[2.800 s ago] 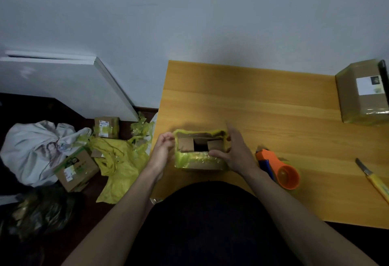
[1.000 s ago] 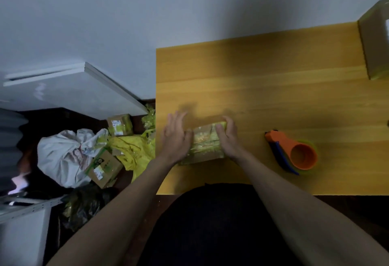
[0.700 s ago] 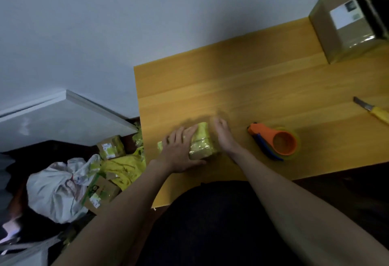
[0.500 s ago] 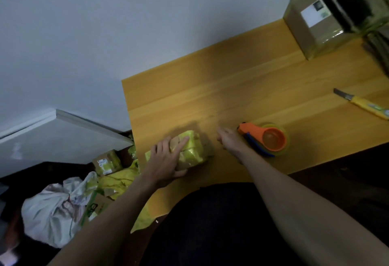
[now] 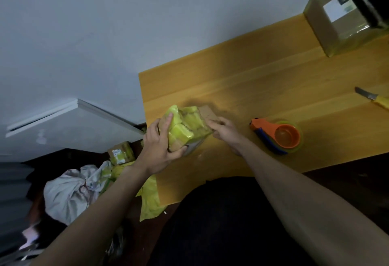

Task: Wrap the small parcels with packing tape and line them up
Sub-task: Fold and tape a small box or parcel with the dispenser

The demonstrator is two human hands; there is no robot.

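The small parcel [image 5: 185,129], already covered in yellow-green tape, sits tilted at the near left corner of the bench [image 5: 263,76]. The left hand [image 5: 160,148] grips its near end, fingers and thumb curled round it, while the right hand [image 5: 225,132] touches its far side with fingers bent; whether it pinches anything I cannot tell. This looks like pressing the wrap down. Next, probably reach for the tape dispenser [image 5: 277,136] nearby, or set the parcel in line.
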